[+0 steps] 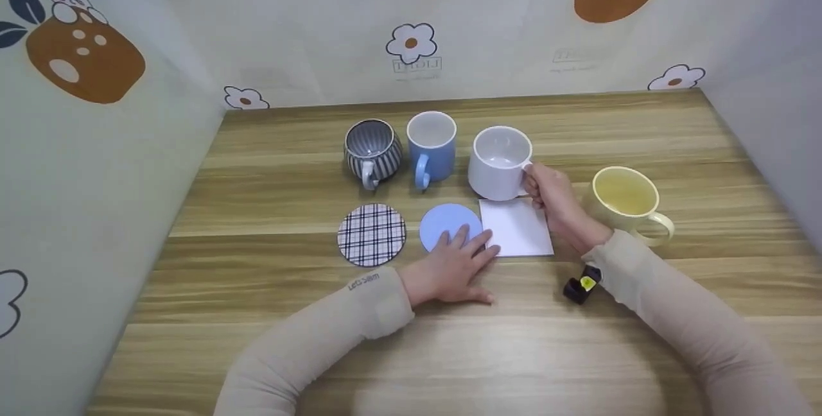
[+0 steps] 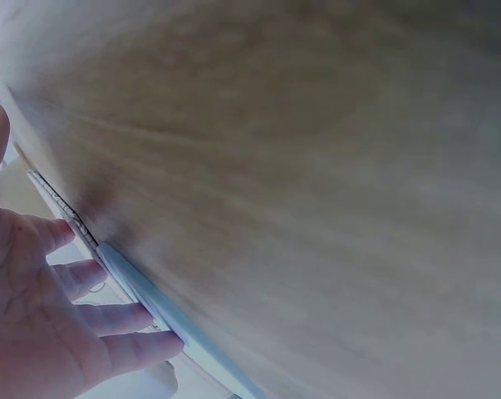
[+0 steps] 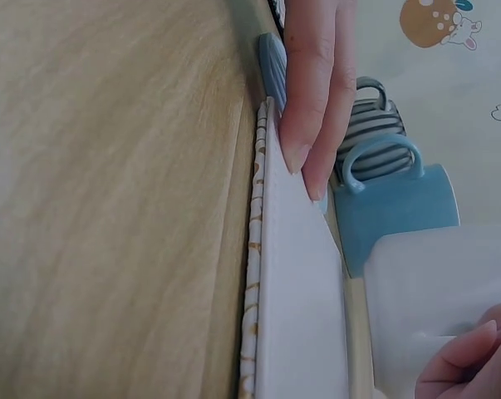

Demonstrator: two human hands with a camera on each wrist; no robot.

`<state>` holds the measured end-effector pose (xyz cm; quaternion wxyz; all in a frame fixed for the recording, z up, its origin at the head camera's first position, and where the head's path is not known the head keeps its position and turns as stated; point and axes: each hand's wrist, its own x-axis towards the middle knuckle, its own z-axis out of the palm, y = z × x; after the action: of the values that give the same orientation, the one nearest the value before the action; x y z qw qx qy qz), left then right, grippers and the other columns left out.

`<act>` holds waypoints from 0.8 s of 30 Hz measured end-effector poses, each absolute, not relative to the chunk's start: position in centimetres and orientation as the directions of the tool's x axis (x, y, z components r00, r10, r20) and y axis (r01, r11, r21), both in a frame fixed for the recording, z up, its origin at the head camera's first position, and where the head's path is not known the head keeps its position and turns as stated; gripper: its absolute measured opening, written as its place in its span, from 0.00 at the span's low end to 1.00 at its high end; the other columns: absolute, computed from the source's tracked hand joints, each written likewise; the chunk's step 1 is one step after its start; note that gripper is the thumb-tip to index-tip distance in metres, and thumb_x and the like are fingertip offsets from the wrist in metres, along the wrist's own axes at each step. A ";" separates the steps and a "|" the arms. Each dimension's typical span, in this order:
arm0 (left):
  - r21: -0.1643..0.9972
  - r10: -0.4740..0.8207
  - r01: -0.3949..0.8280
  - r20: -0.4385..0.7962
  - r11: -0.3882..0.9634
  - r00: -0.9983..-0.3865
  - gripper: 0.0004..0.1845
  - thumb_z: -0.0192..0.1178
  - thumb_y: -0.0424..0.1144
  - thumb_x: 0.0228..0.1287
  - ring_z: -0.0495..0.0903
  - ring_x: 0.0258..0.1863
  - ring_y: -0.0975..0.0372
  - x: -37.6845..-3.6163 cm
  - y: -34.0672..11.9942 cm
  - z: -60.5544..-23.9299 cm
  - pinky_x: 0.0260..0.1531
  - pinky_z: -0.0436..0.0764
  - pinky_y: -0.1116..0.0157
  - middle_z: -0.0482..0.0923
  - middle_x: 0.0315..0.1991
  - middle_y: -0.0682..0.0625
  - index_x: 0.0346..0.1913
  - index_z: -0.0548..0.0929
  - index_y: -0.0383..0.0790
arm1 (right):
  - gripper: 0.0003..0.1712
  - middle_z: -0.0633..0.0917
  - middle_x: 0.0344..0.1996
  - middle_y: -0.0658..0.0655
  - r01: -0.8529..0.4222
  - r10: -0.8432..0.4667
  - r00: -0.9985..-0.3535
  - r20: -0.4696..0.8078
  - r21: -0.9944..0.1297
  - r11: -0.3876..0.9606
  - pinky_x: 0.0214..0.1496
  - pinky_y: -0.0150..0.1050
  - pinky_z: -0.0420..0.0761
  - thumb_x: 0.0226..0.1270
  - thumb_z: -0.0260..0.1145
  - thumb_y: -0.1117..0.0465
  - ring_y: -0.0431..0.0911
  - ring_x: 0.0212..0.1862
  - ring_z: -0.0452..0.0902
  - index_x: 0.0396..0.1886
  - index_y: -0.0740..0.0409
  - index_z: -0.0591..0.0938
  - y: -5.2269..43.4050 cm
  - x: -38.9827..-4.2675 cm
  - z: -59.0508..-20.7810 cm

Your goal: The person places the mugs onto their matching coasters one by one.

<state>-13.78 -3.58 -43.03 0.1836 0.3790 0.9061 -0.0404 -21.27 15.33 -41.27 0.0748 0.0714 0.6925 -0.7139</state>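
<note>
My right hand grips the handle of a white mug, fingers curled round it. The mug is upright, at the far edge of a white square coaster. My left hand lies with fingers spread, fingertips on a round blue coaster and at the white coaster's left edge. In the right wrist view, two left fingers rest at the edge of the white coaster. A round plaid coaster lies left of the blue one.
Behind the coasters stand a grey striped mug and a blue mug, handles toward me. A yellow mug stands right of my right wrist, its handle pointing right. Patterned cloth walls enclose the wooden table.
</note>
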 end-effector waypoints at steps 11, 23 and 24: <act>0.068 0.674 0.702 -0.360 0.709 -0.645 0.45 0.42 0.71 0.57 0.44 0.70 0.45 -13.8 -3.7 -43.1 0.63 0.54 0.45 0.40 0.73 0.49 0.72 0.48 0.51 | 0.21 0.64 0.09 0.46 0.189 -0.045 -0.981 -0.188 -0.982 -0.026 0.19 0.29 0.56 0.61 0.48 0.62 0.38 0.16 0.55 0.07 0.51 0.62 15.8 -20.3 -41.0; 0.063 0.663 0.693 -0.362 0.718 -0.655 0.46 0.43 0.71 0.56 0.44 0.70 0.45 -13.7 -3.6 -43.0 0.63 0.54 0.45 0.40 0.73 0.49 0.72 0.49 0.51 | 0.22 0.63 0.10 0.46 0.196 -0.064 -0.979 -0.194 -0.980 -0.022 0.19 0.29 0.54 0.63 0.48 0.62 0.38 0.15 0.54 0.07 0.53 0.62 16.9 -18.7 -40.5; 0.063 0.664 0.694 -0.363 0.718 -0.654 0.46 0.43 0.71 0.56 0.44 0.70 0.45 -13.7 -3.6 -43.0 0.63 0.54 0.45 0.40 0.73 0.49 0.72 0.48 0.51 | 0.22 0.63 0.09 0.46 0.189 -0.069 -0.980 -0.187 -0.982 -0.028 0.18 0.29 0.54 0.62 0.48 0.63 0.38 0.15 0.54 0.07 0.53 0.62 17.0 -18.6 -40.4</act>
<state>-13.71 -3.62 -43.02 0.1834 0.3735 0.9084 -0.0405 -18.61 17.01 -40.42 0.0902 0.0435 0.6913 -0.7156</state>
